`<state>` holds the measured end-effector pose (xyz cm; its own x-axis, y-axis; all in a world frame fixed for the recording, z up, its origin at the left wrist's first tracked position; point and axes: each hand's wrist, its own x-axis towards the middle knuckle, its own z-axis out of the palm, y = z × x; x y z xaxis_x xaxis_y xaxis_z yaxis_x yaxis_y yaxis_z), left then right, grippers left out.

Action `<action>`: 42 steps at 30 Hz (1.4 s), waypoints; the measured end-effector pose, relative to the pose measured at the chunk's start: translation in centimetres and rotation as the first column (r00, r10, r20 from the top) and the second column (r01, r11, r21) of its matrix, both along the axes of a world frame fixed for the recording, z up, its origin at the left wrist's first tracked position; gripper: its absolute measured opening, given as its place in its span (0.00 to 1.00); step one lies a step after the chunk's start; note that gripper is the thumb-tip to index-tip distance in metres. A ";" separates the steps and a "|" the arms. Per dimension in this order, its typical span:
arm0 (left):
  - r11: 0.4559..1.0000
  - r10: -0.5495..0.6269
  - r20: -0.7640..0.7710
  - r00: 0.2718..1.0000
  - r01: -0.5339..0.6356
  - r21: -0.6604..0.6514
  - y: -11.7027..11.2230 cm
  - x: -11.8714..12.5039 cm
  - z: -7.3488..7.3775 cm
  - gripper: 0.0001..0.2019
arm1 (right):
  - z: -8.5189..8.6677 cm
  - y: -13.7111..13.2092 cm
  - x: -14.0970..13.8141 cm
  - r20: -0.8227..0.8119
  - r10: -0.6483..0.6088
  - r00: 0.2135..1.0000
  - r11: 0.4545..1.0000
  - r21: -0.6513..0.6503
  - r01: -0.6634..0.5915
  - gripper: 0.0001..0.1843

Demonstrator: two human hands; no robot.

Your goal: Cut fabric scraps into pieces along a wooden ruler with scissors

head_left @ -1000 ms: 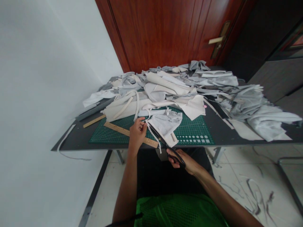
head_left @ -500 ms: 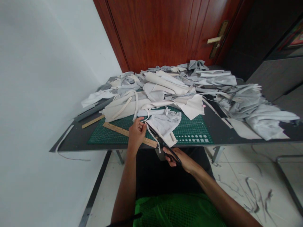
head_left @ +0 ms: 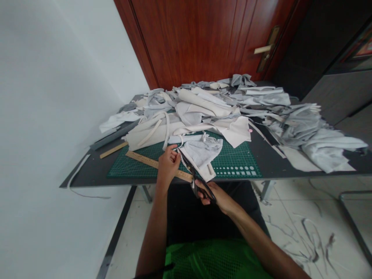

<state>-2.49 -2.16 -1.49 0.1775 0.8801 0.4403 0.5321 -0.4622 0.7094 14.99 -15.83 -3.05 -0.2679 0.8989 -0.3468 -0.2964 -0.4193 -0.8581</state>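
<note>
Near the table's front edge, my right hand is wrapped round the handles of black-handled scissors, whose blades point up and left. The blades lie along the left edge of a pale grey-white piece of leather-like sheet, which is crumpled at the top. My left hand pinches that sheet's upper left corner, close to the scissor tips. Under my left hand a wooden ruler lies aslant on the green cutting mat. Whether the blades are apart is hard to make out.
Heaped white and grey sheets cover the back of the dark table, with another pile at the right. A second wooden strip lies left of the mat. Thin offcuts litter the floor. A red-brown door stands behind.
My right hand and the scissors have shifted a little left and up along the sheet's edge. The sheet's lower end has moved slightly left. My left hand stays nearly in place.
</note>
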 end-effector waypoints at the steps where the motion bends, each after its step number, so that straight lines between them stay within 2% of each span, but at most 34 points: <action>1: 1.000 0.012 0.001 1.000 -0.012 -0.002 0.0 0.0 0.0 0.15 | -0.1 0.0 -0.1 0.007 -0.002 1.000 1.000 0.006 0.002 0.34; 8: 0.996 0.093 -0.012 0.996 -0.093 0.003 0.1 0.3 0.2 0.09 | -0.4 0.0 -0.1 0.079 0.004 0.997 1.000 0.030 -0.006 0.35; 12: 0.980 0.180 -0.164 0.970 -0.162 0.116 -0.4 0.6 0.5 0.02 | -0.2 0.0 -0.1 0.065 -0.004 0.998 0.999 0.038 0.002 0.35; 14: 0.975 0.193 -0.212 0.958 -0.162 0.155 -0.5 0.6 0.6 0.04 | -0.2 0.0 -0.2 0.081 0.001 0.997 0.999 0.045 -0.005 0.36; 18: 0.980 0.181 -0.208 0.961 -0.159 0.119 -0.3 0.4 0.5 0.08 | -0.4 0.1 -0.1 0.093 0.009 0.996 0.997 0.070 -0.016 0.35; 25: 0.989 0.133 -0.221 0.966 -0.113 0.098 0.0 0.4 0.6 0.08 | -0.2 0.0 -0.5 0.079 0.007 0.997 0.996 0.089 -0.014 0.35; 35: 0.989 0.142 -0.179 0.974 -0.132 0.066 0.2 0.3 0.5 0.09 | -0.5 0.0 -1.5 -0.057 -0.060 0.997 0.998 0.009 0.061 0.35; 42: 0.990 0.138 -0.164 0.977 -0.133 0.039 0.3 0.2 0.4 0.08 | -0.7 0.1 -1.6 -0.023 -0.035 0.999 0.999 0.012 0.035 0.37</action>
